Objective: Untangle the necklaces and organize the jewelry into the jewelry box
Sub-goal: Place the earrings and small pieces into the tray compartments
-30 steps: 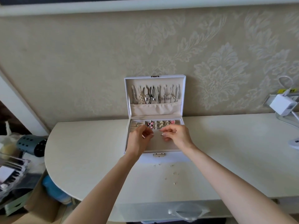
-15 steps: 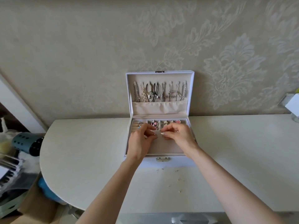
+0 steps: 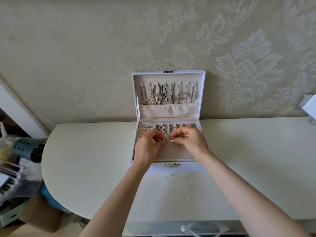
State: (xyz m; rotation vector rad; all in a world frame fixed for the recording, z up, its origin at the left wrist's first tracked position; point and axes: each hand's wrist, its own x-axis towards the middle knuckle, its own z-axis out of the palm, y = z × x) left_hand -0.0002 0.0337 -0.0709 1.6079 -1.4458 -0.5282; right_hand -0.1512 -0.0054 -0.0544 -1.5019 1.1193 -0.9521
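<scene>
Since earlier, the left hand [image 3: 147, 147] and right hand [image 3: 191, 141] are drawn slightly apart, a tiny piece [image 3: 172, 138] pinched in each. Sorting is judged underway; a compartment [image 3: 168, 128] beyond them must be chosen.

A home bedroom corner: damask wallpaper [image 3: 239, 62], white dressing table [image 3: 89, 159] (jewelry box [image 3: 168, 168] open).

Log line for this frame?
left hand: pinches tiny piece | right hand: pinches second tiny piece | jewelry box: open, necklaces hung in lid
</scene>
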